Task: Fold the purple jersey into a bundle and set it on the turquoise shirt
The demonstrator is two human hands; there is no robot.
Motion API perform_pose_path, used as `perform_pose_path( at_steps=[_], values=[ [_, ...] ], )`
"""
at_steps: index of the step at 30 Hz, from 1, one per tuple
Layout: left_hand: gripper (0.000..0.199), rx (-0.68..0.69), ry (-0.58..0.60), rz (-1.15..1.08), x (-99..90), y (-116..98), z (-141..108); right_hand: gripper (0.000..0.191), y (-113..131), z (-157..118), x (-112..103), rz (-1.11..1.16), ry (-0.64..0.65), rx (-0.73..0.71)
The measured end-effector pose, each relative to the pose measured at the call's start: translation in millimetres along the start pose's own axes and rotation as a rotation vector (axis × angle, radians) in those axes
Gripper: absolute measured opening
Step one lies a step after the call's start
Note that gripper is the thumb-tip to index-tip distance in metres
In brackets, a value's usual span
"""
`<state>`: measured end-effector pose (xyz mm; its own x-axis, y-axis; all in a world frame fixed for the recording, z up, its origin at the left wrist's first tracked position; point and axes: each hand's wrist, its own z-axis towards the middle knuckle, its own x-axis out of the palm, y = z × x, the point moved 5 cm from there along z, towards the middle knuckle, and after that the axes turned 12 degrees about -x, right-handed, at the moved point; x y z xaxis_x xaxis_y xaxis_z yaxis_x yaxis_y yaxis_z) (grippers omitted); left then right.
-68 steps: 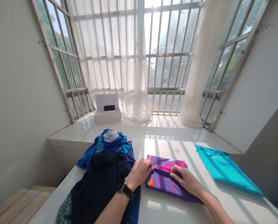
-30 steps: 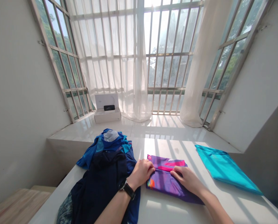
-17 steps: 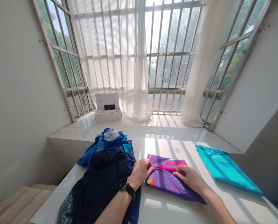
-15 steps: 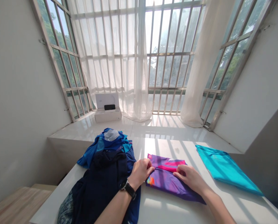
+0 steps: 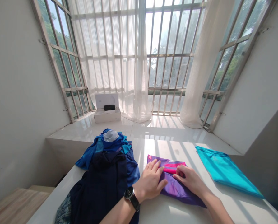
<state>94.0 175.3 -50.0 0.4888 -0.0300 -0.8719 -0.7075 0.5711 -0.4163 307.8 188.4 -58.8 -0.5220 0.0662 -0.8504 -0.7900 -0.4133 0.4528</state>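
Observation:
A purple garment [image 5: 176,188] with a bright pink stripe lies folded into a narrow shape on the white table. My left hand [image 5: 153,179] rests flat across its left part, fingers spread over the cloth, with a dark watch on the wrist. At the garment's right part, my right hand [image 5: 187,177] has its fingers curled in, thumb and forefinger pinching the fabric near the pink stripe. The orange print at the left end is covered by my left hand.
To the left lies a heap of dark navy and blue clothes [image 5: 106,180]. A folded turquoise garment [image 5: 227,171] sits at the table's right edge. On the sill behind stands an opened white box [image 5: 107,115] with a black object [image 5: 109,107] on it. Sheer curtains [image 5: 108,62] hang before barred windows.
My left hand has let go of its pinch at the garment's left edge, moved right and spread flat on the cloth. My right hand stays nearly in place.

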Motion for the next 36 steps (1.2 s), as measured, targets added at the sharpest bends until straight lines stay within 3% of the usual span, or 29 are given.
perform_pose_path(
  at_steps=[5, 10, 13, 18, 24, 31, 36],
  values=[
    [0.060, -0.016, 0.068, 0.070, 15.6, 6, -4, 0.021, 2, -1, -2, -0.030, 0.008, -0.010],
    [0.057, -0.023, 0.043, 0.095, 17.0, 8, -3, 0.019, 27, 0, 0, -0.066, -0.112, -0.209],
    [0.054, -0.016, -0.004, 0.102, 16.9, 8, -3, 0.030, 40, 1, 11, -0.037, -0.065, -0.281],
    [0.038, -0.008, -0.059, 0.050, 2.9, 7, 1, 0.025, 40, 1, 19, 0.034, 0.020, -0.248],
    [0.026, -0.115, -0.013, 0.018, -16.4, 10, 10, 0.021, 32, 3, 17, 0.069, 0.023, -0.216],
    [0.016, -0.240, 0.009, 0.064, -23.1, 21, 11, 0.020, 28, 3, 18, 0.082, -0.008, -0.159],
    [0.013, -0.239, 0.014, 0.032, -23.1, 25, 11, 0.027, 33, 3, 15, 0.088, 0.005, -0.166]
  ],
)
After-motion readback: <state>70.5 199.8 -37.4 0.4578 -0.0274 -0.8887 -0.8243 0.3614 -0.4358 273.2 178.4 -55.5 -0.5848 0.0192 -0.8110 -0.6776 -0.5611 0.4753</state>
